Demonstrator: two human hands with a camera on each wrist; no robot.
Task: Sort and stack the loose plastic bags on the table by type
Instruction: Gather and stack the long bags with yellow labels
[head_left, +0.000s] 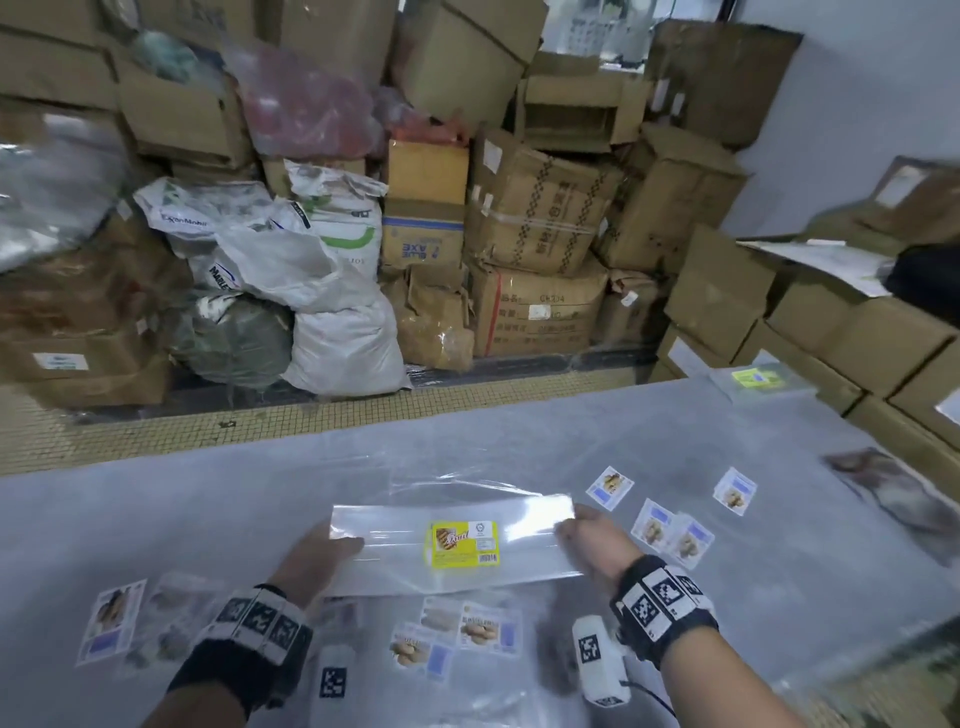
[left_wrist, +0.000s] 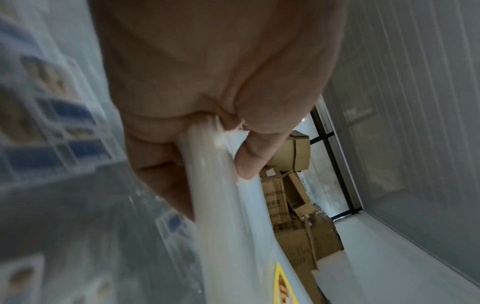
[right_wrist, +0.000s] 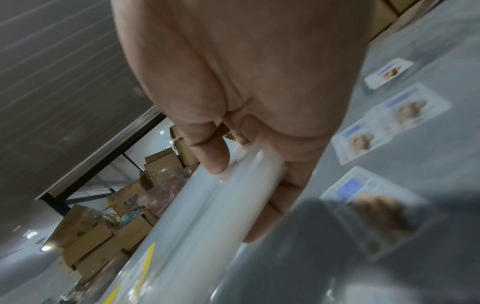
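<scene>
A stack of long clear plastic bags with a yellow label (head_left: 464, 543) is held flat just above the table. My left hand (head_left: 324, 548) grips its left end, thumb on top and fingers beneath; the left wrist view shows the bag stack (left_wrist: 228, 205) pinched between thumb and fingers. My right hand (head_left: 584, 535) grips the right end the same way, with the bag stack (right_wrist: 207, 205) under its thumb. Smaller clear bags with blue-and-white labels lie loose: several to the right (head_left: 670, 527), some at the near centre (head_left: 457, 634), others at the near left (head_left: 111, 621).
The table (head_left: 208, 499) is covered with clear plastic sheeting. A separate pile of green-labelled bags (head_left: 756, 379) sits at the far right corner. Cardboard boxes (head_left: 540, 228) and white sacks (head_left: 332, 322) crowd the floor beyond; more boxes (head_left: 857, 338) line the right side.
</scene>
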